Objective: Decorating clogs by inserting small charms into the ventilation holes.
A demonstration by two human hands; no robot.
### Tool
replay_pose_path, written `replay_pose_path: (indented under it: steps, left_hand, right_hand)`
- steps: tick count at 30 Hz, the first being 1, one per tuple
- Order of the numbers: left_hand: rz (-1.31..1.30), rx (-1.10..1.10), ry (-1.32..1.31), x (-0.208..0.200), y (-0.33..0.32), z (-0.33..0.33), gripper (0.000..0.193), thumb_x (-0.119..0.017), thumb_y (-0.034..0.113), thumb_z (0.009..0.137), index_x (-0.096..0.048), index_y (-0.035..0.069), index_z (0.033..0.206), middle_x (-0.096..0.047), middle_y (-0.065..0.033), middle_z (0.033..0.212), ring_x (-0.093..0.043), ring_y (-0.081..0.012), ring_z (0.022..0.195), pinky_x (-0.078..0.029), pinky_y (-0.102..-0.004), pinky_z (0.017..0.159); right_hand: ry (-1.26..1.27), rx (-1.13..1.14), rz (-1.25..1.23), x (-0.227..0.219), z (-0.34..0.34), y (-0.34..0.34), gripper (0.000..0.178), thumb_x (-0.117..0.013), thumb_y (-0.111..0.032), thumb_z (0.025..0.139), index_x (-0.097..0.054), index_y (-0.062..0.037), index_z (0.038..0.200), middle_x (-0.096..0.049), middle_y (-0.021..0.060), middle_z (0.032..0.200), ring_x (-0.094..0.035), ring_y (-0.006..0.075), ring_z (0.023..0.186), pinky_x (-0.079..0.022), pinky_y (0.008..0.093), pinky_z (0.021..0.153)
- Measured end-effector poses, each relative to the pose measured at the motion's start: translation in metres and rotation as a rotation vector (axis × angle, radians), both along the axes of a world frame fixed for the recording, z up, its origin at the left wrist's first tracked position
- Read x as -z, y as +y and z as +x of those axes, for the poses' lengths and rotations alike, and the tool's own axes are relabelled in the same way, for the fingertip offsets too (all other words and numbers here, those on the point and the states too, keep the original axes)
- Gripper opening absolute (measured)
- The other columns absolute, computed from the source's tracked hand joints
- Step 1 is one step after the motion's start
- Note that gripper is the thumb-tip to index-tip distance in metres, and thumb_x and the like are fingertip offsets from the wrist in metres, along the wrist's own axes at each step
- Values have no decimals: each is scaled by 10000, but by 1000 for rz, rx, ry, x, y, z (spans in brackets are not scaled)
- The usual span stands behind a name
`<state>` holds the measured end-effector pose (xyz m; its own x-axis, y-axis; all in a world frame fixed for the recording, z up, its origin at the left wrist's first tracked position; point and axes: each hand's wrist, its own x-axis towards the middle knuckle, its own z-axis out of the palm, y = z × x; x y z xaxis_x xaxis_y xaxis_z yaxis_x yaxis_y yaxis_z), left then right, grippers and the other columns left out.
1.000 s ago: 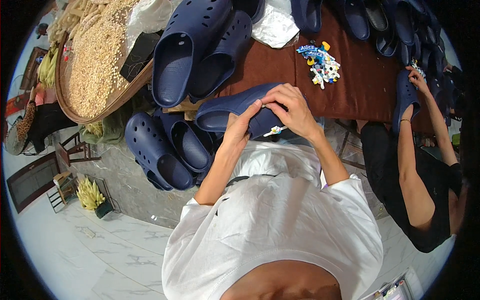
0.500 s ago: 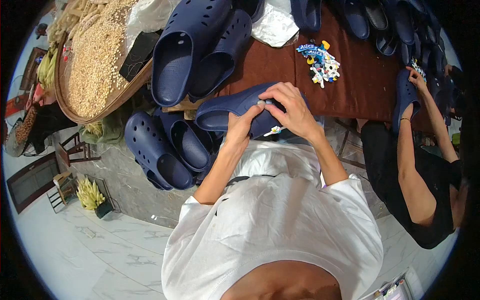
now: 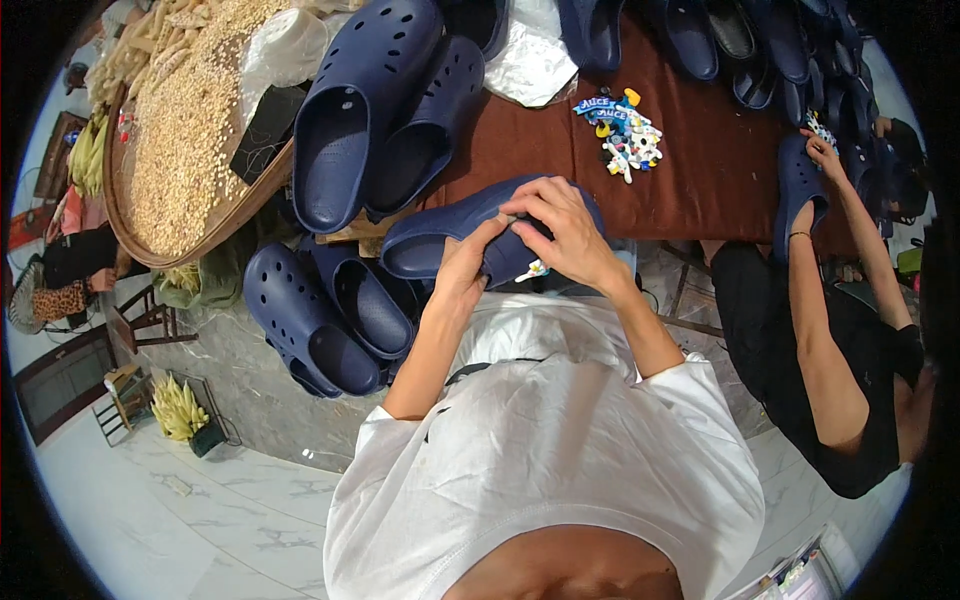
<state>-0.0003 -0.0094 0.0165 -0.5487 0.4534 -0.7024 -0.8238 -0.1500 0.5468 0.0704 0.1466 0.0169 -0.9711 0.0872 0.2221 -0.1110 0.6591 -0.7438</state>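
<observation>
Navy-blue, foam-like clog point(image 3: 455, 218) held in both hands at the near edge of a brown cloth-covered table point(image 3: 530, 140).
The left hand point(image 3: 462, 268) grips its side; the right hand point(image 3: 565, 232) curls over the upper, any pinch hidden. Uneven pressing could twist the clog loose; a brushing wrist might dislodge the small white-and-yellow charm point(image 3: 535, 270) below. Beyond lies a multicoloured charm heap point(image 3: 632, 145).
</observation>
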Motion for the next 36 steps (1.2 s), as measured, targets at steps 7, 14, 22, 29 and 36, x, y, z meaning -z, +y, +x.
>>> replay_pose_path:
  steps: [7, 14, 22, 29, 36]
  left_hand:
    - [182, -96, -105, 30, -23, -3, 172, -592, 74, 894, -622, -23, 1031, -687, -127, 994, -686, -226, 886, -563, -364, 848]
    - [190, -145, -158, 26, -23, -2, 111, -574, 19, 892, -558, -50, 977, -638, -157, 1032, -664, -232, 927, -556, -370, 888]
    - [230, -144, -156, 22, -25, 1, 96, -573, 18, 898, -600, -58, 950, -664, -146, 995, -670, -218, 912, -552, -355, 876]
    - [221, -138, -117, 15, -24, 4, 108, -584, 31, 905, -619, -66, 936, -680, -134, 978, -677, -199, 902, -549, -338, 855]
    - [230, -163, -90, 20, -25, 8, 40, -611, 18, 896, -627, -18, 900, -689, -142, 991, -678, -211, 927, -552, -347, 900]
  right_hand:
    - [50, 175, -145, 0, 5, 15, 152, -659, -82, 852, -683, -45, 997, -638, 106, 985, -594, 297, 975, -464, 392, 861]
    - [75, 484, 302, 40, -23, 83, 168, -682, -138, 846, -662, -65, 996, -602, 123, 950, -574, 322, 914, -439, 450, 779]
    - [-63, 647, 731, 74, -58, 117, 275, -783, -216, 764, -686, -94, 991, -615, 94, 934, -547, 313, 899, -414, 451, 755]
    - [38, 580, 691, 64, -52, 115, 161, -715, -176, 817, -674, -50, 909, -628, 117, 901, -565, 316, 888, -420, 460, 765]
    - [-23, 278, -162, -18, -12, 24, 140, -589, -125, 925, -674, -39, 995, -637, 121, 889, -641, 279, 836, -498, 368, 741]
